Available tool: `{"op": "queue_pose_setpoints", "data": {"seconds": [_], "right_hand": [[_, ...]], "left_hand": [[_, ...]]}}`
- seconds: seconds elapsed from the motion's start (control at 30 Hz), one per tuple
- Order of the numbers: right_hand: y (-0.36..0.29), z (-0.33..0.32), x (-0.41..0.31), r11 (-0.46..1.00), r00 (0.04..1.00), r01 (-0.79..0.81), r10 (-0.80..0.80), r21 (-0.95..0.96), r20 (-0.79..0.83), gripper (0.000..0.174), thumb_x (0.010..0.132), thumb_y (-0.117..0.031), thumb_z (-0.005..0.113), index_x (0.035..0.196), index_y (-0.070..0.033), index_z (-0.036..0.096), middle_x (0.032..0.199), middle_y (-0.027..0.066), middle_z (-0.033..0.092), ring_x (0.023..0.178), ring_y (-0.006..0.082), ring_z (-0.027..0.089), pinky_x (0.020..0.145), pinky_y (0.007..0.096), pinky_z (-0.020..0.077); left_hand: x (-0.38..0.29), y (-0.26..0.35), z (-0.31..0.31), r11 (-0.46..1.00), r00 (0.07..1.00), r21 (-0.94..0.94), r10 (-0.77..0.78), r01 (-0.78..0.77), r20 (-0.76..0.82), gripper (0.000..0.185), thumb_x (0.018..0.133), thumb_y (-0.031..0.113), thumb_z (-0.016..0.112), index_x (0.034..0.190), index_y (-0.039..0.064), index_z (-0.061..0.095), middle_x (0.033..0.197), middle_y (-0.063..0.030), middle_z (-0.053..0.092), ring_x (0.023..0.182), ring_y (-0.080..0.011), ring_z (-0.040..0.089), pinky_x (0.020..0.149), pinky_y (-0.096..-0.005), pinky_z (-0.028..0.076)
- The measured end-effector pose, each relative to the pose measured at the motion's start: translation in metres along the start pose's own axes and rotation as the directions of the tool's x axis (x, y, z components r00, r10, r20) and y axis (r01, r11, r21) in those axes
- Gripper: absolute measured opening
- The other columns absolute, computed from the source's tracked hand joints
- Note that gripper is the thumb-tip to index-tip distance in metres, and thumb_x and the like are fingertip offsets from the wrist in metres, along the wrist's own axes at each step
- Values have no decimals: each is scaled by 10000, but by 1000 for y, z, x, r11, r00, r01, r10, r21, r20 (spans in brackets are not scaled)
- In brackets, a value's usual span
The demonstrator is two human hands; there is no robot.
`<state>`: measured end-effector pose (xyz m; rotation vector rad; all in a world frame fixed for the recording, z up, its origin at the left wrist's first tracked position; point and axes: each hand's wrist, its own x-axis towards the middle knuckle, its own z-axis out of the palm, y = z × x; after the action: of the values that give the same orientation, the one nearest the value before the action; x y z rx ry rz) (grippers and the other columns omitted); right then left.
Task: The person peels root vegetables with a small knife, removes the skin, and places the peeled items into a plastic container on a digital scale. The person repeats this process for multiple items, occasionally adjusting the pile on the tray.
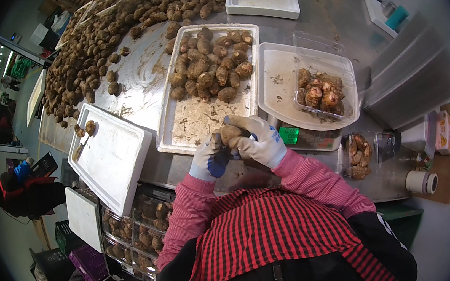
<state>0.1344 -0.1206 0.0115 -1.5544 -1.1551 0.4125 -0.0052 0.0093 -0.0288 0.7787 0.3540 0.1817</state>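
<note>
Both my hands wear white work gloves with blue patches. A brown taro corm [230,133] is held between my left hand [207,157] and my right hand [261,139], over the near edge of a white foam tray [189,121]. Part of the corm is hidden by the fingers. More taro corms [214,64] fill the tray's far half, with bits of dirt and root in the near half. To the right, a digital scale [312,141] with a lit green display carries a white pan [276,97]. An open clear plastic clamshell box [346,89] holding trimmed taro rests on it.
A large taro heap [113,36] covers the table's far left. Foam trays lie at left [120,156] and far [261,3]. Stacked clear boxes [413,73] stand right; a filled box [360,158] lies below. Filled boxes [138,233] are stacked at lower left. A person [26,190] is beyond.
</note>
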Motion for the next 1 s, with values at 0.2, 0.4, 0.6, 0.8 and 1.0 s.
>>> {"op": "queue_pose_setpoints", "data": {"seconds": [0.2, 0.4, 0.6, 0.8, 1.0], "right_hand": [[3, 0, -1, 966, 981, -96, 133, 239, -144, 210, 935, -101, 585, 1115, -31, 666, 1009, 104, 700, 858, 159, 685, 760, 279, 540], [2, -3, 1, 980, 991, 56, -78, -189, -111, 251, 922, -181, 612, 1120, -37, 667, 1021, 124, 691, 919, 254, 670, 817, 344, 526], [4, -8, 7, 980, 992, 84, -66, -178, 106, 262, 899, -192, 607, 1096, -29, 662, 1037, 181, 665, 944, 345, 640, 813, 415, 508], [10, -9, 12, 909, 942, 305, -243, -286, 232, 192, 881, -100, 599, 1046, -12, 646, 1011, 170, 659, 889, 332, 648, 754, 397, 532], [6, -3, 11, 988, 993, -51, 66, -148, 99, 208, 877, -134, 605, 1031, -1, 649, 958, 185, 667, 869, 332, 663, 773, 390, 538]], "left_hand": [[-9, -14, 6, 920, 987, -364, -162, 147, -10, 674, 911, 615, 503, 1274, 47, 529, 892, 1, 555, 743, -126, 529, 701, -297, 440], [-5, -12, 9, 892, 951, -425, -250, 154, -180, 606, 931, 591, 495, 1257, 83, 552, 935, -7, 585, 770, -134, 540, 706, -317, 450], [-5, -8, 20, 978, 984, -207, -62, 26, -167, 528, 974, 547, 468, 1208, 86, 574, 984, -35, 616, 779, -140, 542, 693, -298, 456], [-8, 2, 4, 643, 975, 759, 218, -105, -51, 306, 977, 201, 503, 1229, 35, 553, 1022, -62, 624, 779, -157, 584, 679, -286, 496], [-9, -10, 6, 988, 993, 154, 10, 8, -115, 522, 947, 508, 480, 1224, 71, 553, 931, -48, 560, 720, -137, 504, 650, -272, 427]]}}
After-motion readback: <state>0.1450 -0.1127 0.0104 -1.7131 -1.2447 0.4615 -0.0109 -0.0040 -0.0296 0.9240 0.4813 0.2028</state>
